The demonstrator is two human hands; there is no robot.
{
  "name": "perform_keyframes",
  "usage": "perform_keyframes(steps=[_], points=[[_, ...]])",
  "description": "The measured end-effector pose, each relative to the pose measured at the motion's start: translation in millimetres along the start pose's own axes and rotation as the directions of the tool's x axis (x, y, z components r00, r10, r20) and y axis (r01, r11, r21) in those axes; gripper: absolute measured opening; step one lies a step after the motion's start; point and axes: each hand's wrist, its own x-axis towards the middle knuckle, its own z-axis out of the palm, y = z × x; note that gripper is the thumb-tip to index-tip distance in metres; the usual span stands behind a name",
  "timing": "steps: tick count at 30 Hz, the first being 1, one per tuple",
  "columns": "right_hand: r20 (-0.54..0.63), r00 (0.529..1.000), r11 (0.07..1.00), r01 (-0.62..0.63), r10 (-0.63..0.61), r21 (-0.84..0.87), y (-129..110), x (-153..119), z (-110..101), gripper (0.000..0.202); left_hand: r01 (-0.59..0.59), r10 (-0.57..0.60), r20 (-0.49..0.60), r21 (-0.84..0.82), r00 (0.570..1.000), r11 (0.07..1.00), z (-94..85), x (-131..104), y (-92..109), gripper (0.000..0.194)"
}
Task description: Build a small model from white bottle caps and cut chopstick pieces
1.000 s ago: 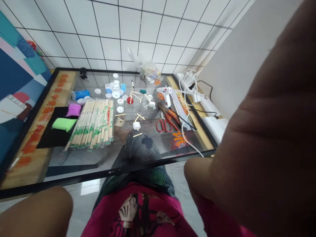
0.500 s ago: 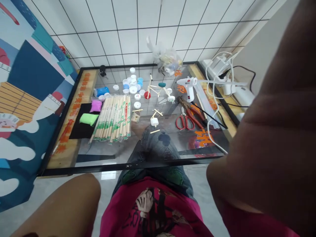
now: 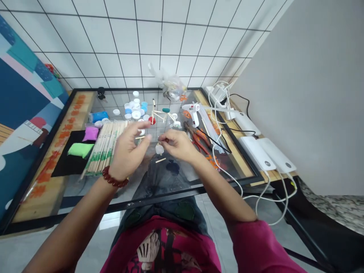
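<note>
My left hand (image 3: 129,149), with a red bead bracelet at the wrist, hovers over the glass table (image 3: 113,191), its thumb and fingers apart and nothing between them. To its right, my right hand (image 3: 178,144) has its fingers pinched together beside a small white cap piece (image 3: 159,149) with sticks; what the fingertips hold, if anything, is too small to tell. A short stick (image 3: 160,160) lies just in front of that piece. Beyond my hands stands a stick frame (image 3: 159,115) with a red cap (image 3: 152,120) and a green cap (image 3: 166,110).
Bundled sticks (image 3: 104,148), pink clay (image 3: 91,133) and green clay (image 3: 80,150) lie at left. White and blue caps (image 3: 135,113) are scattered behind. A glue gun (image 3: 193,113), pliers (image 3: 201,141) and white cables (image 3: 224,172) are at right; a plastic bag (image 3: 172,86) sits behind.
Both hands have come in over the middle of the table; my right hand was close to the camera before. The view has shifted toward the right.
</note>
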Motion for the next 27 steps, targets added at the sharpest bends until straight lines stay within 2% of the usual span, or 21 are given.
perform_keyframes(steps=[2, 3, 6, 8, 11, 15, 19, 24, 27], points=[[-0.064, 0.996, 0.998, -0.066, 0.066, 0.013, 13, -11, 3, 0.018, 0.025, -0.025, 0.074, -0.002, 0.997, 1.000, 20.9, 3, -17, 0.024], [-0.061, 0.995, 0.997, -0.080, 0.080, -0.007, 16, -16, 3, 0.026, 0.032, -0.032, 0.105, 0.006, 0.994, 0.999, 29.7, 3, -26, 0.022], [0.080, 0.995, 0.988, -0.055, 0.067, -0.146, 16, -25, 4, 0.041, -0.026, -0.002, 0.222, 0.121, 0.975, 0.992, 46.2, 1, -48, 0.026], [0.194, 0.978, 0.964, -0.016, 0.070, -0.265, 14, -25, 5, 0.041, -0.065, 0.013, 0.271, 0.184, 0.963, 0.981, 51.0, -2, -55, 0.029], [0.287, 0.952, 0.910, 0.023, 0.107, -0.415, 11, -22, 9, 0.034, -0.107, 0.039, 0.311, 0.203, 0.950, 0.973, 55.3, -7, -58, 0.033], [0.296, 0.945, 0.871, 0.028, 0.137, -0.491, 12, -22, 10, 0.024, -0.133, 0.069, 0.305, 0.196, 0.950, 0.971, 58.4, -15, -61, 0.030], [0.291, 0.950, 0.866, 0.049, 0.114, -0.498, 16, -23, 7, 0.013, -0.108, 0.048, 0.270, 0.213, 0.962, 0.971, 57.4, -22, -63, 0.029], [0.212, 0.976, 0.918, 0.034, 0.055, -0.396, 18, -23, 7, 0.012, -0.029, 0.000, 0.192, 0.145, 0.981, 0.989, 56.7, -24, -62, 0.031], [0.192, 0.980, 0.943, 0.021, 0.046, -0.332, 17, -23, 8, 0.011, -0.033, 0.009, 0.207, 0.111, 0.978, 0.993, 56.0, -24, -64, 0.025]])
